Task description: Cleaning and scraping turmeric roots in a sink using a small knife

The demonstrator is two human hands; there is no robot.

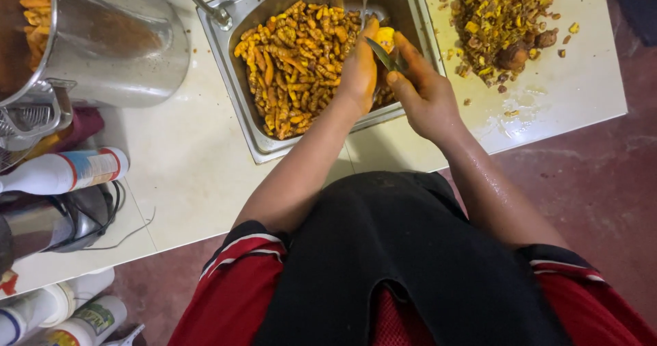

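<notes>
Here my left hand point(359, 72) pinched a small yellow root piece point(385, 38) over the steel tray point(233, 79); my right hand point(424, 93) gripped the knife point(383, 54). I judged it wet, slippery, firm: best held endwise.

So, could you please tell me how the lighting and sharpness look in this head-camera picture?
Head view: even light, glare on the steel pot and wet counter; sharp centre around the left hand, right hand and knife; wide-angle bending at the edges.
</notes>
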